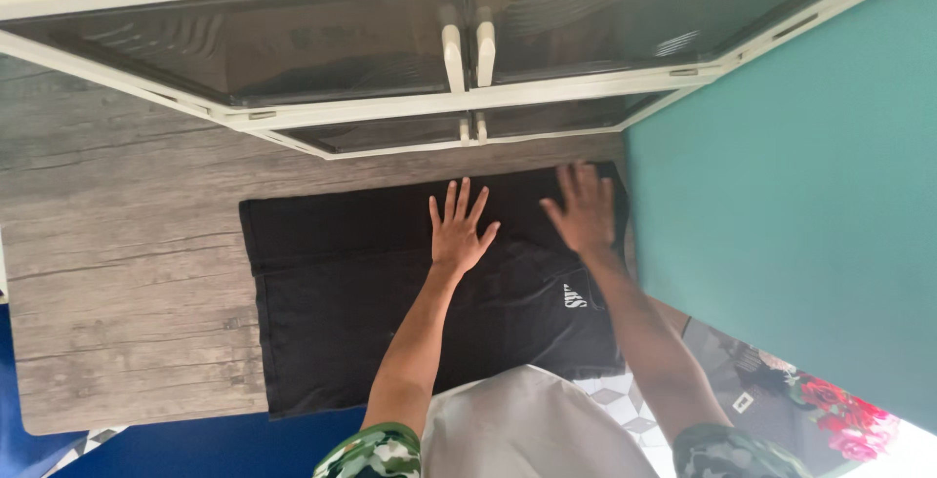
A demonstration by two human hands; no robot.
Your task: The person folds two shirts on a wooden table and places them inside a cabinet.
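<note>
On the grey wood-grain surface [117, 244] below a glass-door cabinet [459, 48], a black folded garment [342, 283] lies flat; left hand [461, 231] and right hand [584, 209] press it, fingers spread wide, apparently smoothing it.

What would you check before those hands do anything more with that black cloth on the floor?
1. Both hands on the cloth: ok. Left hand and right hand lie flat, fingers spread, on the black garment.
2. Cloth spread flat: ok on the left part; a fold line runs across it.
3. Right edge free: not ok, it meets the teal wall.
4. Top edge free of the cabinet: cannot tell.
5. Near edge visible: not ok, the person's body hides part of it.
</note>
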